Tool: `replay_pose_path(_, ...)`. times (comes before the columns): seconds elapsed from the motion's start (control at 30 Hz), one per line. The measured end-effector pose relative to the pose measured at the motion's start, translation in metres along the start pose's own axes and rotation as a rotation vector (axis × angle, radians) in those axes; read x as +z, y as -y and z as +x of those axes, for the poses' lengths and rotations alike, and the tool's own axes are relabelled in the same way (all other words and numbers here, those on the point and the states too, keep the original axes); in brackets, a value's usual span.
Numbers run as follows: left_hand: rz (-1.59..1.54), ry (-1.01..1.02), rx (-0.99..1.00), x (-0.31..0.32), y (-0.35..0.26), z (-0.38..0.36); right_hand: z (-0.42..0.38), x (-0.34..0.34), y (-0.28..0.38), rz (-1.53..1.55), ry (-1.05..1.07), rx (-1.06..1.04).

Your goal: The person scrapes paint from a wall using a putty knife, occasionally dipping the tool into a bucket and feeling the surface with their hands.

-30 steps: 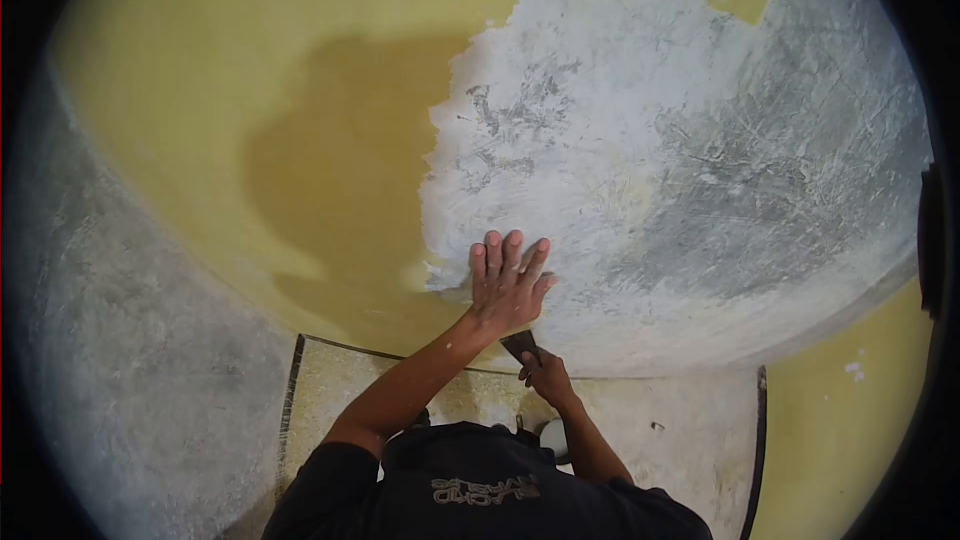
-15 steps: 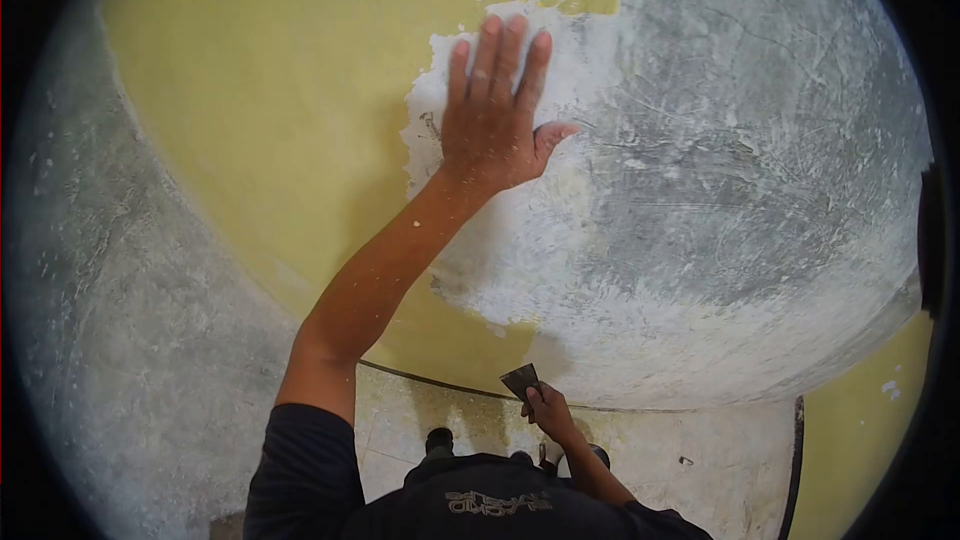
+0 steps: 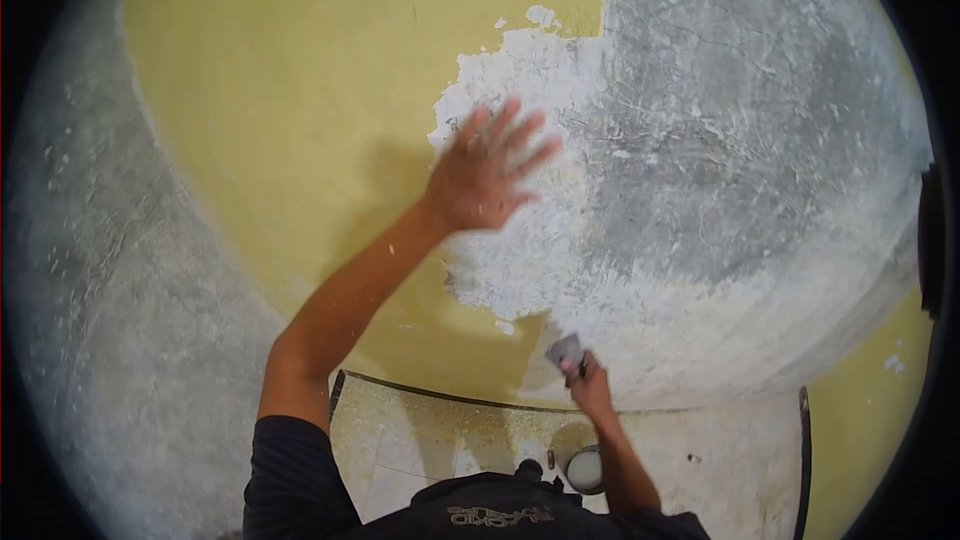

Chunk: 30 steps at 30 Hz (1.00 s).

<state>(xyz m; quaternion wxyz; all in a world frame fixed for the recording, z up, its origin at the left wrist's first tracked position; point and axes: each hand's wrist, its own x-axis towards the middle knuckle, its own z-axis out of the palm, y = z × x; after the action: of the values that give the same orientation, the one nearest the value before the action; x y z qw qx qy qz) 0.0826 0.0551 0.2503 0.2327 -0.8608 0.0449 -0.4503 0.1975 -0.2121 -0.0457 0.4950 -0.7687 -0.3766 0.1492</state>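
Observation:
My left hand [image 3: 480, 175], slightly blurred, has its fingers spread in front of a white scraped patch [image 3: 530, 250] on the wall. Whether the palm touches the surface cannot be made out. Lower down, my right hand [image 3: 592, 385] grips a putty knife [image 3: 565, 350], its flat blade pointing up and left near the wall's lower part. Yellow paint [image 3: 300, 90] with a ragged, flaking edge borders the patch on the left. To the right the wall is bare grey plaster [image 3: 720, 140] with scratches.
A round container [image 3: 585, 468] with pale contents stands on the tiled floor [image 3: 400, 445] below, beside my right forearm. A dark strip [image 3: 480, 401] runs along the foot of the wall. A dark object [image 3: 930, 240] sits at the far right edge.
My left hand has come down the wall and its fingers are wider apart. My right hand has risen to the right with the putty knife. The round container shows more fully.

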Motion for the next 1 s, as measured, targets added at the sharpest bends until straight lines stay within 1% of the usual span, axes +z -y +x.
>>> replay_pose_path(0.03,-0.025,-0.01,0.016,0.0,0.011,0.013,0.009,-0.008,0.024,-0.005,-0.056,-0.001)
replay_pose_path(0.07,0.036,0.071,0.103,0.001,0.02,0.028,0.015,-0.017,0.057,0.005,-0.084,0.014)
replay_pose_path(0.1,0.103,0.147,0.185,0.001,0.03,0.04,0.023,-0.022,0.07,-0.093,-0.122,-0.094)
replay_pose_path(0.13,0.092,0.124,0.192,0.004,0.044,0.045,0.022,-0.027,0.105,-0.075,-0.113,-0.1)
replay_pose_path(0.2,0.03,0.169,0.402,-0.003,0.06,0.052,0.019,-0.016,0.122,0.055,-0.103,-0.071)
replay_pose_path(0.23,0.005,0.319,-0.063,-0.007,0.065,0.05,0.01,-0.009,0.13,0.038,-0.083,-0.063)
replay_pose_path(0.27,0.216,-0.047,-0.293,-0.007,0.074,0.051,-0.001,-0.003,0.136,0.027,-0.067,-0.056)
replay_pose_path(0.3,0.272,-0.213,-0.555,-0.01,0.089,0.053,-0.012,0.007,0.131,-0.007,-0.066,-0.037)
replay_pose_path(0.33,0.159,-0.581,-0.523,0.0,0.106,0.047,-0.025,0.013,0.129,-0.083,-0.064,-0.044)
replay_pose_path(0.4,0.203,-0.349,-0.248,-0.014,0.116,0.021,-0.042,0.019,0.115,0.004,-0.095,0.063)
replay_pose_path(0.43,0.189,-0.363,-0.245,-0.016,0.118,0.009,-0.042,0.016,0.113,0.0,-0.173,0.026)
replay_pose_path(0.47,0.169,-0.31,-0.142,-0.015,0.121,-0.001,-0.04,0.01,0.111,0.001,-0.252,-0.014)
replay_pose_path(0.5,0.152,-0.255,-0.032,-0.016,0.124,-0.007,-0.031,-0.004,0.121,-0.047,-0.285,-0.028)
replay_pose_path(0.53,0.141,-0.265,-0.013,-0.015,0.125,-0.011,-0.018,-0.018,0.14,-0.131,-0.332,-0.037)
replay_pose_path(0.57,0.116,-0.291,-0.062,-0.013,0.124,-0.014,-0.005,-0.034,0.166,-0.26,-0.367,-0.061)
replay_pose_path(0.6,0.091,-0.322,-0.114,-0.012,0.123,-0.015,0.014,-0.046,0.189,-0.314,-0.46,-0.153)
replay_pose_path(0.63,0.104,-0.334,-0.125,-0.015,0.121,-0.015,0.032,-0.057,0.216,-0.214,-0.457,-0.198)
replay_pose_path(0.67,0.091,-0.35,-0.124,-0.015,0.121,-0.016,0.05,-0.07,0.242,-0.265,-0.444,-0.186)
replay_pose_path(0.7,0.09,-0.352,-0.124,-0.015,0.122,-0.017,0.067,-0.078,0.268,-0.427,-0.515,-0.242)
replay_pose_path(0.73,0.09,-0.347,-0.124,-0.015,0.122,-0.019,0.081,-0.083,0.291,-0.444,-0.561,-0.3)
replay_pose_path(0.8,0.084,-0.364,-0.131,-0.015,0.122,-0.019,0.118,-0.094,0.32,-0.384,-0.575,-0.269)
replay_pose_path(0.87,0.077,-0.374,-0.132,-0.016,0.123,-0.019,0.133,-0.093,0.346,-0.363,-0.609,-0.242)
replay_pose_path(0.93,0.081,-0.365,-0.154,-0.016,0.122,-0.02,0.135,-0.091,0.366,-0.217,-0.562,-0.073)
replay_pose_path(0.97,0.077,-0.376,-0.15,-0.016,0.121,-0.02,0.142,-0.09,0.366,-0.321,-0.627,-0.169)
replay_pose_path(1.0,0.083,-0.364,-0.154,-0.017,0.119,-0.022,0.144,-0.092,0.365,-0.322,-0.639,-0.174)
